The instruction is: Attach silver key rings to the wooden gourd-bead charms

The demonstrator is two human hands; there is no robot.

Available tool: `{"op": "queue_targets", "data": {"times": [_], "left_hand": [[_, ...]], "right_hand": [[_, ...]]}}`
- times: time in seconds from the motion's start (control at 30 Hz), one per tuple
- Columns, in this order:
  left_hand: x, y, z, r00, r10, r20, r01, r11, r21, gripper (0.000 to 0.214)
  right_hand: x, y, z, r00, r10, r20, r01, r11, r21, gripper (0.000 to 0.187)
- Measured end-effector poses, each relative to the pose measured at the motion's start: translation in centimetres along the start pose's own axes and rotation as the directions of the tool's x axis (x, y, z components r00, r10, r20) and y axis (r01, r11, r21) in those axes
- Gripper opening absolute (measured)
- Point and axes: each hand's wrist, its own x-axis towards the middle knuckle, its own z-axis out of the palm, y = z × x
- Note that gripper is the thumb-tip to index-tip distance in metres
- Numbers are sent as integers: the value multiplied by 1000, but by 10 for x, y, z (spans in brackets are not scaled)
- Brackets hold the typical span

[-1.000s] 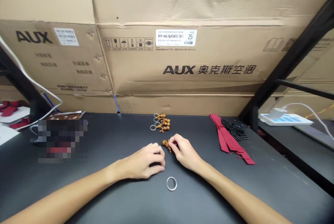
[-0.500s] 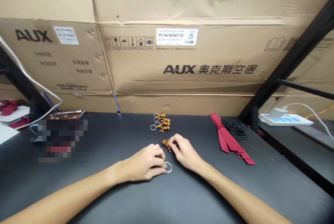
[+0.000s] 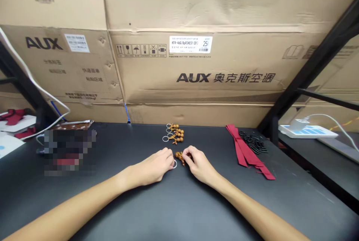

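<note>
Between the fingertips of my left hand is a silver key ring, part of its loop sticking out to the right. My right hand is closed in a pinch on a small brown gourd pendant with an orange-brown cord, low over the black table. The ring and the pendant are close together but look apart. Just beyond my hands, several finished-looking gourd keychains lie in a column, their rings pointing left.
Red ribbon strips lie to the right, beside a pile of black clips. A pixelated dark package sits at the left. Large cardboard boxes stand behind the table. A white power strip is at far right.
My left hand has closed on the key ring and moved it up and slightly left, nearer the pendant. My right hand stays pinched on the pendant. The view has tilted slightly.
</note>
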Motion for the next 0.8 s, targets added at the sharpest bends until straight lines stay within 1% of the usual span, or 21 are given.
{"op": "queue_targets", "data": {"times": [0.17, 0.23, 0.27, 0.33, 0.4, 0.47, 0.53, 0.63, 0.73, 0.8], "left_hand": [[-3, 6, -5, 997, 52, 59, -64, 971, 230, 15], [-3, 7, -5, 998, 48, 45, -57, 972, 227, 16], [-2, 7, -4, 1000, 23, 20, -26, 985, 171, 15], [0, 5, -1, 997, -62, -34, 63, 998, 5, 14], [2, 2, 2, 982, -172, -73, 159, 975, -152, 15], [4, -1, 5, 957, -275, -94, 239, 929, -282, 17], [6, -3, 6, 929, -362, -84, 297, 859, -417, 17], [9, -4, 7, 892, -451, -23, 343, 711, -614, 17], [11, -4, 9, 865, -498, 66, 353, 509, -785, 16], [13, -4, 10, 849, -507, 149, 373, 377, -848, 19]], "right_hand": [[0, 2, 1, 1000, -7, 7, 7, 1000, 7, 17], [0, 2, 1, 1000, -15, 4, 15, 1000, 10, 17], [0, 3, 1, 1000, -17, 3, 17, 1000, 14, 17], [1, 2, 1, 1000, -18, 0, 18, 999, 31, 17], [1, 2, 0, 1000, -16, -6, 16, 999, 51, 18], [1, 1, 0, 1000, -14, -10, 15, 998, 66, 19], [0, 0, -1, 1000, -13, -10, 14, 997, 78, 19], [0, -2, -1, 1000, -25, -9, 26, 995, 99, 20], [0, -4, -2, 999, -47, -20, 49, 992, 116, 20], [0, -5, -2, 998, -58, -28, 62, 989, 134, 19]]}}
